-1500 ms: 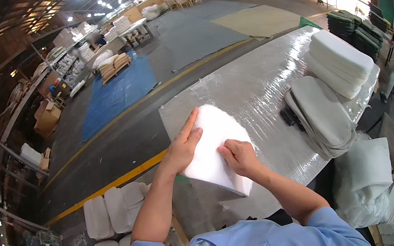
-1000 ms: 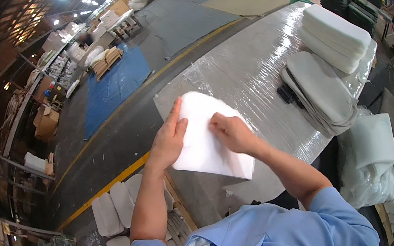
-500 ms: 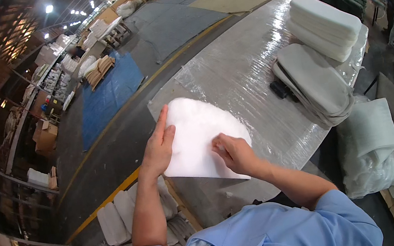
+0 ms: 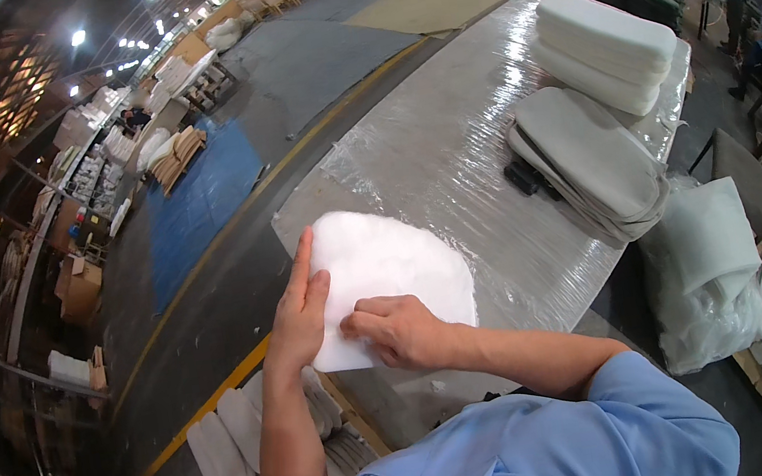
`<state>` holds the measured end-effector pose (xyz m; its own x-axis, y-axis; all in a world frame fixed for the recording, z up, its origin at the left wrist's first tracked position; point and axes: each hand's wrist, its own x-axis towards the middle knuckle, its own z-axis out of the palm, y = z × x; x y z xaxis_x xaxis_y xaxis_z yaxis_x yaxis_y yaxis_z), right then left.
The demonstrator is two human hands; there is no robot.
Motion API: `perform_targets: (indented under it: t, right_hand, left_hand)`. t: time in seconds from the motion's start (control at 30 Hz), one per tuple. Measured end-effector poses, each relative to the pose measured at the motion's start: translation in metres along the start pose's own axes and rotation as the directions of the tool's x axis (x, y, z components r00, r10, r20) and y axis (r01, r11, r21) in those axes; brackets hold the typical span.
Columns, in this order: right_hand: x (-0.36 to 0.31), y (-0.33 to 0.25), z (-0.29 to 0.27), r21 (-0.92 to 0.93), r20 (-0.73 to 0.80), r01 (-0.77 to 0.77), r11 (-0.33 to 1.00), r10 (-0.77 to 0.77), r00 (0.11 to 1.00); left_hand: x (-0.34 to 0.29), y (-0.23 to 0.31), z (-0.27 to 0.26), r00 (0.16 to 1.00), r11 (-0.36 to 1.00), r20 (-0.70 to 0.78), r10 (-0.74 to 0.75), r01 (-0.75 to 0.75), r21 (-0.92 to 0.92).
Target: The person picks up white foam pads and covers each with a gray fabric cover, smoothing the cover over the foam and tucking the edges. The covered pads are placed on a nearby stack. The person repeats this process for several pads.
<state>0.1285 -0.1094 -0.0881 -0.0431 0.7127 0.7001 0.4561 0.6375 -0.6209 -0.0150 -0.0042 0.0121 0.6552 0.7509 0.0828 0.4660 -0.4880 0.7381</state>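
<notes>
A white, fluffy cushion pad [image 4: 403, 254] with rounded far corners lies over the near left end of the wrapped table. My left hand [image 4: 300, 318] holds it by the left edge, thumb on the top face and fingers stretched along the side. Over the pad's near part is my right hand [image 4: 399, 328], its fingers curled down against the white surface. Whatever those fingertips pinch, if anything, is hidden beneath the hand.
Plastic film covers the table [image 4: 490, 184]. Grey cushion covers [image 4: 589, 160] are stacked on its right side, beside a dark object [image 4: 522, 177] and a white foam stack [image 4: 608, 50]. Bagged white padding [image 4: 706, 260] stands off the right edge; pale pads [image 4: 221, 450] lie at lower left.
My right hand has moved left across the pad, toward my left hand. The pad and my left hand have shifted slightly nearer and left in view.
</notes>
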Motion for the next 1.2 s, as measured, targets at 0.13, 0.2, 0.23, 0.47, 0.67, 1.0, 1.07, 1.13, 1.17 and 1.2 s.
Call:
perform_targets:
  t: [0.13, 0.2, 0.23, 0.47, 0.67, 1.0, 1.07, 1.13, 1.17, 1.2]
  right_hand:
    - [-0.034, 0.011, 0.001, 0.029, 0.07, -0.086, 0.996, 0.084, 0.994]
    - [-0.066, 0.024, 0.005, 0.039, 0.07, -0.201, 0.979, 0.198, 0.978]
    - [-0.087, 0.034, 0.01, 0.031, 0.061, -0.286, 0.958, 0.284, 0.957]
    - [-0.154, 0.089, -0.011, 0.196, -0.084, -0.813, 0.549, 0.835, 0.544]
    - [-0.069, 0.073, -0.035, 0.108, -0.258, -0.657, 0.746, 0.66, 0.706]
    - [-0.057, 0.061, -0.013, 0.123, 0.015, -0.498, 0.858, 0.5, 0.866]
    - [-0.055, 0.048, -0.022, 0.142, 0.061, -0.402, 0.905, 0.397, 0.916]
    - [-0.037, 0.043, -0.04, 0.122, -0.041, -0.514, 0.849, 0.522, 0.852]
    - [-0.027, 0.041, -0.046, 0.123, -0.086, -0.566, 0.815, 0.577, 0.812]
    - [-0.023, 0.044, -0.048, 0.116, -0.114, -0.554, 0.824, 0.566, 0.817]
  left_hand:
    - [-0.004, -0.01, -0.003, 1.0, 1.0, -0.019, 0.017, -0.018, -0.02]
    - [-0.004, -0.02, -0.008, 1.0, 0.999, -0.032, 0.0, -0.001, -0.039]
    - [-0.004, -0.025, -0.01, 0.999, 0.998, -0.03, -0.018, 0.016, -0.065]
    - [-0.003, -0.026, -0.011, 0.998, 0.994, -0.032, -0.05, 0.046, -0.099]
    - [0.003, -0.005, 0.0, 0.997, 0.995, -0.005, -0.077, 0.077, -0.068]
    - [0.0, -0.046, -0.006, 0.993, 0.989, 0.03, 0.111, -0.107, -0.101]
    - [0.007, -0.054, -0.012, 0.99, 0.988, 0.032, 0.136, -0.133, -0.076]
    - [0.009, -0.055, -0.009, 0.986, 0.987, 0.037, 0.16, -0.16, -0.016]
    - [0.009, -0.051, -0.006, 0.985, 0.986, 0.054, 0.167, -0.166, -0.009]
    - [0.01, -0.038, 0.0, 0.982, 0.984, 0.067, 0.176, -0.176, -0.004]
